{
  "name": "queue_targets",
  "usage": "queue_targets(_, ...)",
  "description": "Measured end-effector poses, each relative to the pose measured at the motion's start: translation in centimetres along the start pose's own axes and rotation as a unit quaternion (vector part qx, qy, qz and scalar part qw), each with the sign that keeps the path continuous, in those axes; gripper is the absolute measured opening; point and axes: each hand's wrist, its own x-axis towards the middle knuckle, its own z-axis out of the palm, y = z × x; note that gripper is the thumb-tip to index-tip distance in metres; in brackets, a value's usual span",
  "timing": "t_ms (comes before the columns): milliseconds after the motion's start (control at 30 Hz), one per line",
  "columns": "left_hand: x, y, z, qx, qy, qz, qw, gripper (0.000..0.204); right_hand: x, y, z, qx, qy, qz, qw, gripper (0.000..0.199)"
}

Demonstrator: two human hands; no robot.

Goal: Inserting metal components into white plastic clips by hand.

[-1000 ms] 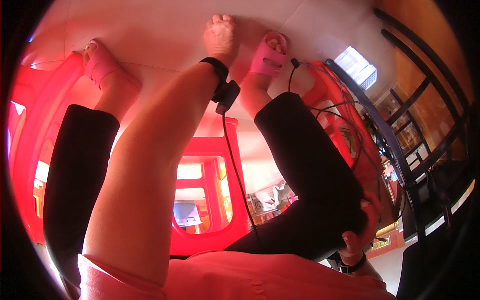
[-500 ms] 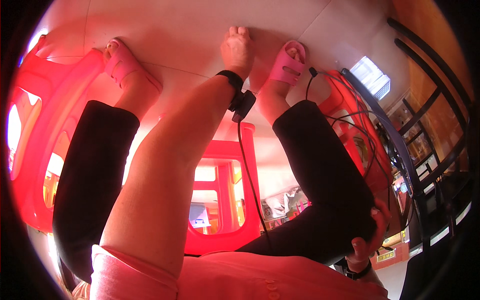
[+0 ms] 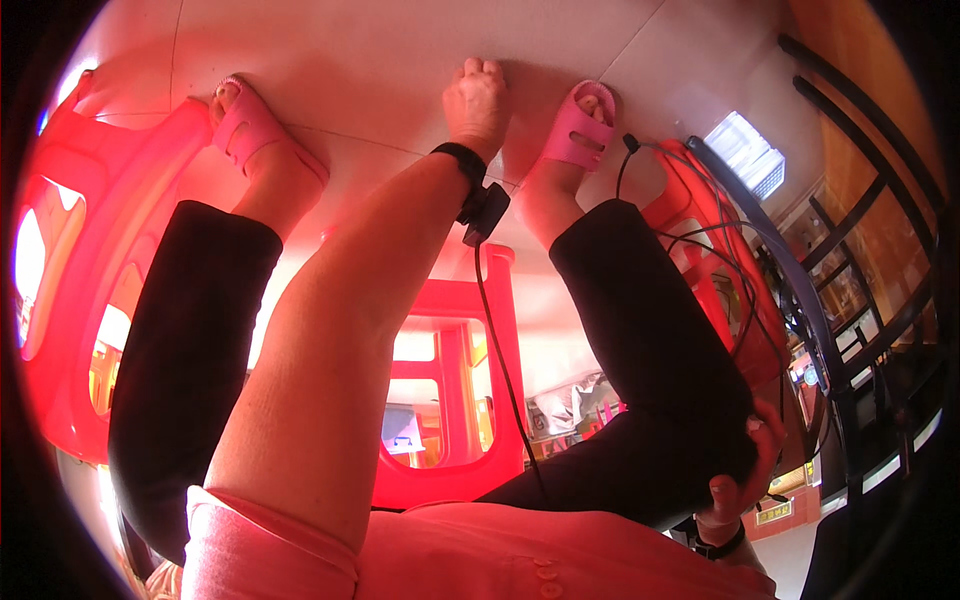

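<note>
My left hand [image 3: 477,108] is down at the floor [image 3: 400,60], between two feet in pink slide sandals. Its fingers are curled under, so anything inside them stays hidden. A black strap [image 3: 462,160] circles that wrist and carries a small black box [image 3: 485,214] with a thin cable running down from it. At the lower right, my right hand [image 3: 740,490] is wrapped round my bent right leg [image 3: 660,370] in black trousers near the knee, thumb to one side and fingers to the other. Another dark band [image 3: 722,545] sits on the right wrist.
Red plastic stools stand at the left [image 3: 70,300], behind my arm [image 3: 505,400] and at the right [image 3: 700,230]. Loose black cables [image 3: 735,260] hang beside the right leg. A dark metal frame [image 3: 850,200] and a white basket-like thing [image 3: 745,155] are farther right.
The left hand has lowered very slightly in the picture, its fingers still curled. The whole view has shifted a little; the right hand keeps its place on the leg.
</note>
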Motion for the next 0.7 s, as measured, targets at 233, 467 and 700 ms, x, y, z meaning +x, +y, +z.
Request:
queue_targets(233,0.0,0.6,0.2,0.045,-0.004,0.022,0.999,0.012,0.1,-0.2,-0.1,-0.014,-0.003,-0.006,1.0,0.067)
queue_targets(467,-0.4,0.5,0.2,-0.028,0.026,0.01,0.999,0.008,-0.3,-0.4,-0.2,-0.01,0.006,-0.001,1.0,0.069)
queue_targets(700,-1.3,0.4,-0.6,-0.089,0.013,-0.141,0.986,0.012,-0.2,-1.1,-0.1,-0.008,0.006,0.002,1.0,0.07)
